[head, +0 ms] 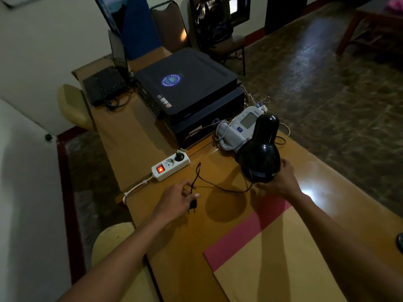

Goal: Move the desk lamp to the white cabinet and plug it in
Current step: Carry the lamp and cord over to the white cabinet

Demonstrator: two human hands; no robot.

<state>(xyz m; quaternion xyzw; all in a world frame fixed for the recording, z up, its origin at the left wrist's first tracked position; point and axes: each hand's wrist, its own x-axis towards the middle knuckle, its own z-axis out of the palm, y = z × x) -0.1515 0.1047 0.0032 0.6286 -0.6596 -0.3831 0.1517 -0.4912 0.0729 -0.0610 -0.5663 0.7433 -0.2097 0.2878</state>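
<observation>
A: Where's the lamp (pixel 259 149)?

B: Right of centre, above the table (pixel 283 247). The right hand (pixel 280 179) grips its wide end from the near side, fingers wrapped on the rim. The narrow end tilts up and away, overlapping the grey monitor (pixel 239 129) just behind it.

A: And the cord (pixel 220 188)?

B: It runs left from the lamp in a loose sag to the left hand (pixel 176 200). That hand pinches the cord near the plug (pixel 193 204); the plug hangs just below the fingertips, prongs toward the near edge, not in any socket.

A: Anything that holds something?

B: The white strip (pixel 170 166), just beyond the left hand. Two sockets: the far one holds a black plug (pixel 180 157), the near one has nothing in it. Its red switch (pixel 160 169) glows. Its white lead trails off the left edge of the table.

A: Further back?

B: A dark printer (pixel 187 88) at centre, lid shut, and a laptop (pixel 109 81) to its far left. Two chairs stand beyond the far end. Cannot tell a white cabinet from here.
</observation>
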